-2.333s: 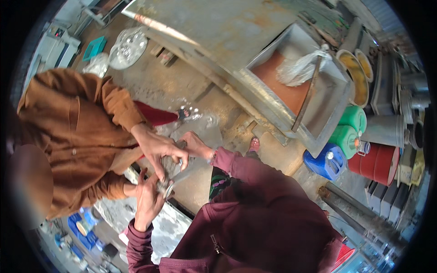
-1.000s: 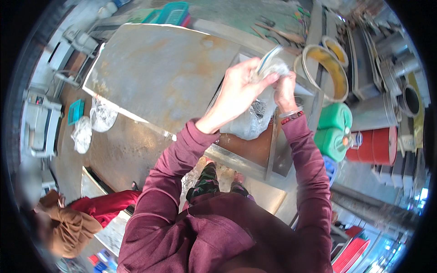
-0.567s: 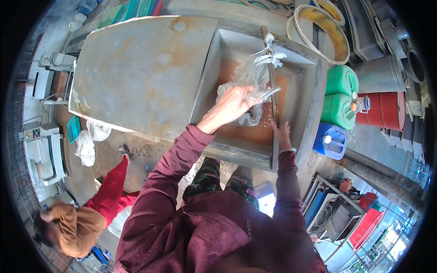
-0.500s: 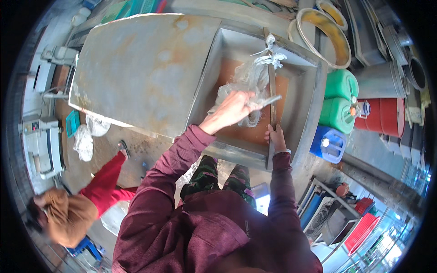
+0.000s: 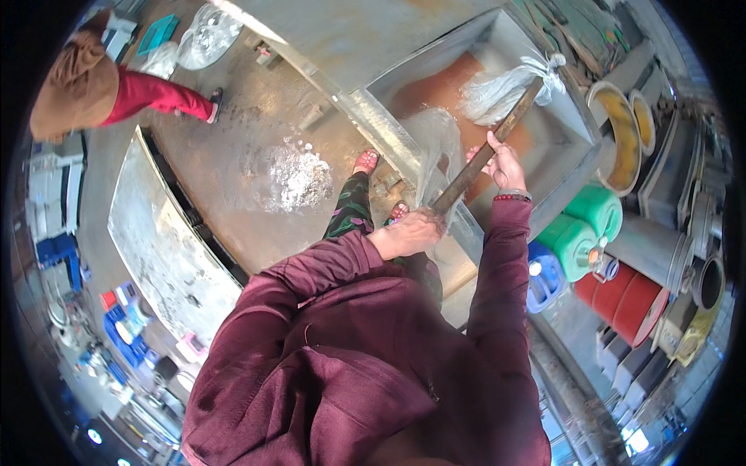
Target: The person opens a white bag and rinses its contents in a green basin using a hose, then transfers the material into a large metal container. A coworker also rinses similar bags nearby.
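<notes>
A long brown wooden stick [image 5: 474, 172] slants over the near right part of a grey metal tank [image 5: 561, 167]. My left hand [image 5: 412, 233] is closed at its near end, where clear plastic bunches against the fingers. Farther along, my right hand [image 5: 503, 163] grips the stick near its middle, thumb on top. White plastic film [image 5: 497, 95] is knotted around the far end and trails into the tank. More clear plastic sheeting [image 5: 435, 140] drapes over the tank's near rim beside my left hand. Reddish-brown matter [image 5: 435, 87] covers part of the tank's bottom.
Green jerrycans [image 5: 571, 247], a blue jerrycan [image 5: 544, 277] and a red drum [image 5: 622, 303] stand right of the tank. White powder [image 5: 301, 179] lies on the wet floor. A person in red trousers [image 5: 151, 92] is at the upper left, beyond a metal-topped table [image 5: 167, 241].
My left hand has moved from the plastic to the stick's near end. My right hand now holds farther along it. The stick has swung aslant, and the view has turned.
</notes>
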`<act>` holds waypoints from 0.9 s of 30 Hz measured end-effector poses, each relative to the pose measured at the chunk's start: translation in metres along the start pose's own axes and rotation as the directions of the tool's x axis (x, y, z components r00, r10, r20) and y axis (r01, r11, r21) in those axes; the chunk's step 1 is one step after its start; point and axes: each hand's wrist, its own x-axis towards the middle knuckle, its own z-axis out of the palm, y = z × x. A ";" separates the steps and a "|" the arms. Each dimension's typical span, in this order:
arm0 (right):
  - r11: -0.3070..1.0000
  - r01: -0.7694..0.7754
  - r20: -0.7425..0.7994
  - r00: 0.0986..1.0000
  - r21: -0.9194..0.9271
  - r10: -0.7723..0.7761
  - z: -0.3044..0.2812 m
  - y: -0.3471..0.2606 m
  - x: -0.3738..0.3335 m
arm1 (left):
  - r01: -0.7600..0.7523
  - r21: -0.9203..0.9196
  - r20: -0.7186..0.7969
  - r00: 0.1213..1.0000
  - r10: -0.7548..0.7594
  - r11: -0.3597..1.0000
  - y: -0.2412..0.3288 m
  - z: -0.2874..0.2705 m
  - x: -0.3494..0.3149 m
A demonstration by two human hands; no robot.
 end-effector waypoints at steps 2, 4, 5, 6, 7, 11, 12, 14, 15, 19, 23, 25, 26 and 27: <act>0.999 -0.023 0.025 0.999 -0.040 0.024 -0.004 0.004 0.009 | 0.079 -0.123 -0.032 0.996 -0.083 0.989 0.010 -0.004 -0.002; 0.998 -0.050 -0.026 0.998 -0.042 0.049 -0.010 0.014 0.016 | 0.118 -0.231 -0.074 0.988 -0.138 0.966 0.016 -0.010 -0.003; 0.998 -0.038 -0.037 0.999 -0.055 0.036 -0.013 0.019 0.017 | 0.121 -0.270 -0.106 0.982 -0.155 0.955 0.017 -0.013 -0.005; 0.998 -0.027 -0.048 0.999 -0.056 0.024 -0.018 0.026 0.016 | 0.122 -0.306 -0.127 0.978 -0.168 0.944 0.017 -0.018 -0.005; 0.999 -0.013 -0.065 0.998 -0.053 0.010 -0.025 0.034 0.016 | 0.133 -0.322 -0.098 0.980 -0.173 0.937 0.017 -0.023 -0.003; 0.995 0.076 -0.146 0.986 -0.070 -0.085 -0.037 0.081 0.040 | 0.238 -0.372 0.087 0.971 -0.222 0.897 0.001 -0.049 0.020; 0.986 0.022 -0.158 0.986 -0.166 -0.049 -0.048 0.083 0.045 | 0.259 -0.383 0.106 0.966 -0.236 0.887 -0.007 -0.057 0.031; 0.953 0.072 -0.205 0.969 -0.295 -0.137 -0.057 0.088 0.055 | 0.237 -0.426 0.044 0.969 -0.242 0.873 -0.030 -0.070 0.058; 0.929 0.085 -0.243 0.953 -0.359 -0.181 -0.065 0.092 0.058 | 0.243 -0.440 0.058 0.968 -0.243 0.864 -0.043 -0.075 0.076; 0.852 0.482 -0.559 0.656 -0.207 -0.507 -0.064 0.091 0.035 | 0.354 -0.529 0.118 0.931 -0.346 0.771 -0.090 -0.083 0.157; 0.810 0.191 -0.667 0.480 -0.555 -0.570 -0.041 0.112 -0.019 | 0.507 -0.547 0.182 0.849 -0.497 0.666 -0.151 -0.082 0.235; 0.585 -0.029 -0.518 0.500 -0.811 -0.694 0.004 0.119 -0.019 | 0.409 -0.593 0.160 0.904 -0.396 0.694 -0.162 -0.080 0.275; 0.511 -0.153 -0.506 0.535 -0.846 -0.677 0.030 0.106 -0.015 | 0.442 -0.528 0.218 0.896 -0.388 0.725 -0.167 -0.075 0.292; 0.433 -0.259 -0.499 0.566 -0.864 -0.657 0.054 0.083 -0.002 | 0.425 -0.534 0.196 0.903 -0.382 0.731 -0.175 -0.059 0.304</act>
